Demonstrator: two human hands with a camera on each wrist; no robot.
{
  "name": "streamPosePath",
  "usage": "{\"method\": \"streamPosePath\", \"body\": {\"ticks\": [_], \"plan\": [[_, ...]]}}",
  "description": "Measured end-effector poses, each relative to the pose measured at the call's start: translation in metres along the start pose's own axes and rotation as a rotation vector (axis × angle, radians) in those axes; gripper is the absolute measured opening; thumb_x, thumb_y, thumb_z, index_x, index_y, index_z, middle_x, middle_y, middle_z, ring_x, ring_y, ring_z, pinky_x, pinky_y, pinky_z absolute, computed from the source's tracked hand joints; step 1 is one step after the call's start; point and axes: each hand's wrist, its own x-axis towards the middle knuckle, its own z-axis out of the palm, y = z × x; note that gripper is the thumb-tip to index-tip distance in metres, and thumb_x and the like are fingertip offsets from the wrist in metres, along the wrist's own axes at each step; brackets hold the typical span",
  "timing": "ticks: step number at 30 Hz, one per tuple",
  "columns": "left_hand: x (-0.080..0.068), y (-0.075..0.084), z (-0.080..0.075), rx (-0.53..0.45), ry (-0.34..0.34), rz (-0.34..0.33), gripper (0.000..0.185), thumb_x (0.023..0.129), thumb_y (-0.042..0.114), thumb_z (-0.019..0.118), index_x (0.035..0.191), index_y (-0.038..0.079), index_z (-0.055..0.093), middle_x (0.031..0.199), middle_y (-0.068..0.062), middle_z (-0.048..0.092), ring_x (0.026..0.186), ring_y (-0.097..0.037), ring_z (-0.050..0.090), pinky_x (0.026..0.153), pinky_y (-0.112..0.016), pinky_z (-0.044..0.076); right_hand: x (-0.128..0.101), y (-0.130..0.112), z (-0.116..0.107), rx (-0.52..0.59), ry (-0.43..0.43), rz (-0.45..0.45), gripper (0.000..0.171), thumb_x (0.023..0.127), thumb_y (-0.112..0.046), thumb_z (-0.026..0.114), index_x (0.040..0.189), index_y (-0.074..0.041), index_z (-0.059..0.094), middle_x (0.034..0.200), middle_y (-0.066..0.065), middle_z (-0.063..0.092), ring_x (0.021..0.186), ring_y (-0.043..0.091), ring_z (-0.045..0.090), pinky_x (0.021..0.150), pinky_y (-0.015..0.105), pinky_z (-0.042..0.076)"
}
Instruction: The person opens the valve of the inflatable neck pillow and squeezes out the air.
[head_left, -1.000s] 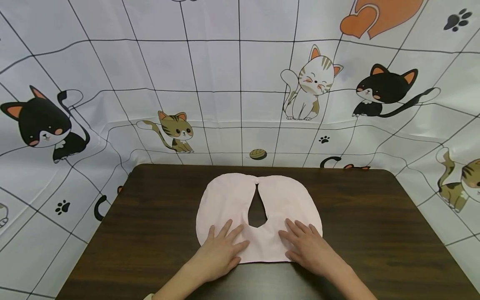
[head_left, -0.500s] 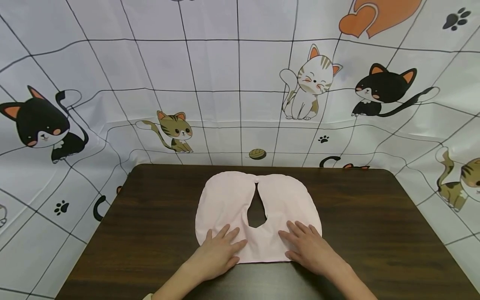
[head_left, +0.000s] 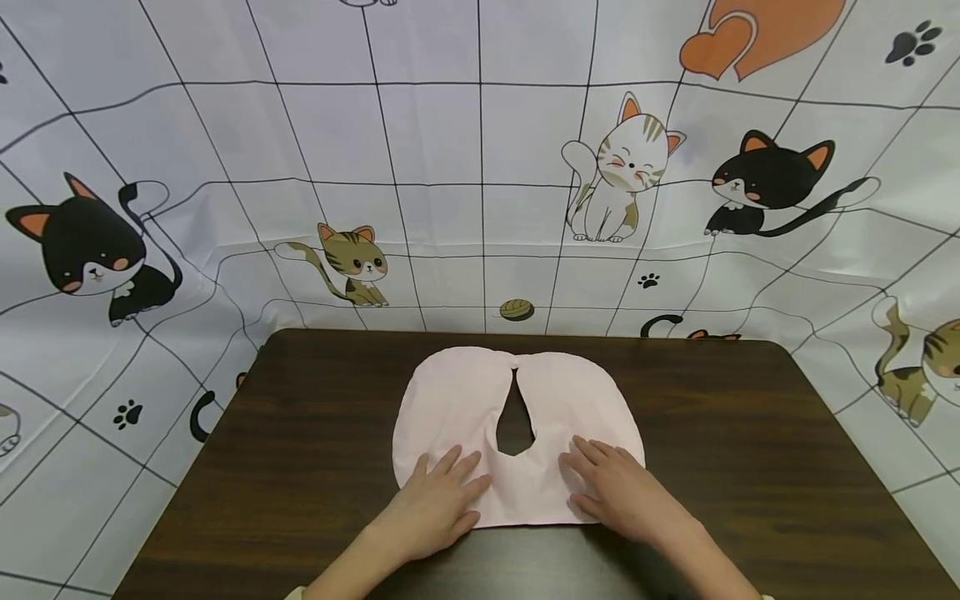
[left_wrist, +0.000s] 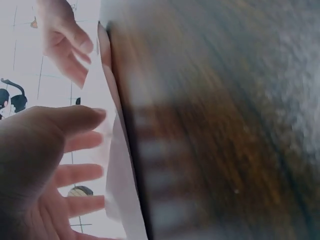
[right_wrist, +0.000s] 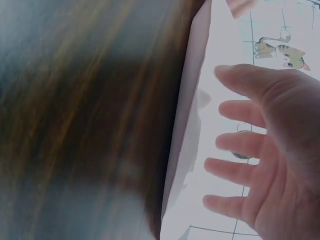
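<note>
Spanning beneath everything, one dark brown wooden table (head_left: 300,467); lying flat on it, one pale pink horseshoe-shaped cloth (head_left: 457,400); pressing its near edge with spread fingers, two hands, left hand (head_left: 435,508) and right hand (head_left: 622,496).

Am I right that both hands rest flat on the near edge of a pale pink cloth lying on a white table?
Not quite: the table is dark brown wood, not white, as the head view shows. The rest holds: the left hand and the right hand rest flat, fingers straight, on the near edge of the pale pink cloth.
</note>
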Motion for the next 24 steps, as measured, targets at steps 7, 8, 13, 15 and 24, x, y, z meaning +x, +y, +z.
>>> {"method": "streamPosePath", "body": {"ticks": [7,8,13,15,24], "plan": [[0.006,0.011,-0.007,-0.006,0.062,0.107,0.047,0.1,0.032,0.065,0.145,0.02,0.059,0.156,-0.006,0.048,0.146,-0.027,0.04,0.108,-0.058,0.041,0.0,-0.012,0.01,0.048,0.058,-0.096,0.055,0.097,-0.026,0.07,0.147,-0.007,0.056,0.152,0.014,0.052,0.136,0.035,0.051,0.105,0.057,0.043],[0.006,0.013,-0.007,-0.001,0.068,0.125,0.046,0.101,0.032,0.064,0.145,0.02,0.059,0.156,-0.006,0.048,0.147,-0.026,0.04,0.109,-0.057,0.041,-0.001,-0.015,0.013,0.053,0.061,-0.118,0.055,0.098,-0.027,0.069,0.147,-0.007,0.056,0.152,0.013,0.051,0.138,0.035,0.05,0.105,0.058,0.043],[0.008,0.018,-0.003,0.087,0.075,0.174,0.042,0.104,0.033,0.059,0.144,0.02,0.06,0.156,-0.004,0.048,0.148,-0.024,0.038,0.112,-0.051,0.039,-0.001,-0.025,0.025,0.018,0.029,-0.166,0.054,0.101,-0.031,0.065,0.15,-0.011,0.054,0.155,0.012,0.048,0.142,0.032,0.045,0.104,0.06,0.043],[0.008,0.018,0.0,0.119,0.061,0.173,0.042,0.104,0.034,0.057,0.144,0.021,0.061,0.156,-0.004,0.048,0.148,-0.023,0.038,0.113,-0.05,0.039,-0.002,-0.028,0.029,0.008,-0.012,-0.153,0.055,0.102,-0.034,0.062,0.152,-0.012,0.052,0.157,0.011,0.046,0.144,0.032,0.042,0.106,0.06,0.041],[0.014,0.016,0.011,0.033,-0.076,0.135,0.044,0.107,0.038,0.051,0.149,0.027,0.056,0.159,-0.001,0.045,0.149,-0.022,0.035,0.11,-0.057,0.04,-0.002,-0.041,0.03,0.043,-0.154,-0.063,0.064,0.103,-0.052,0.053,0.156,-0.017,0.047,0.162,0.01,0.039,0.149,0.035,0.033,0.11,0.065,0.034]]}}
